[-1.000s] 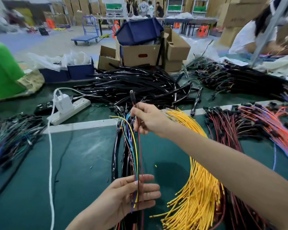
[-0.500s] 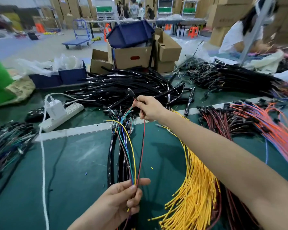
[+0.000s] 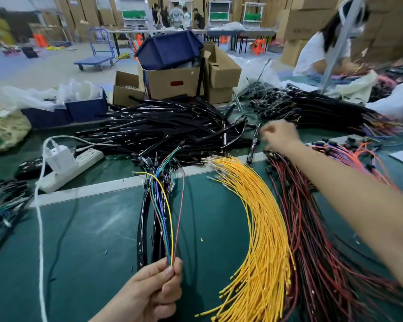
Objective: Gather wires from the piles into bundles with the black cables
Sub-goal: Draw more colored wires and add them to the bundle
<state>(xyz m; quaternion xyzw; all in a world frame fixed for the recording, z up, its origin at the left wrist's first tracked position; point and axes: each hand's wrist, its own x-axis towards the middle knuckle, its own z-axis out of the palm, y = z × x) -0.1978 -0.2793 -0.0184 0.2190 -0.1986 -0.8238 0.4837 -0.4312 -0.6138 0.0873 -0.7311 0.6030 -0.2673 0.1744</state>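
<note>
Light, floppy coloured wires (image 3: 166, 219) likely handle best pinched together near one end, as the left hand (image 3: 154, 289) grips them; the blurred right hand (image 3: 280, 135) cannot be read.

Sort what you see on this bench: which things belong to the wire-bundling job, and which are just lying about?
Job: left hand pinching the coloured wire bundle; right hand; black cables; yellow wires; red wires; orange wires.
Lying about: power strip; charger; cardboard boxes; blue bin.
</note>
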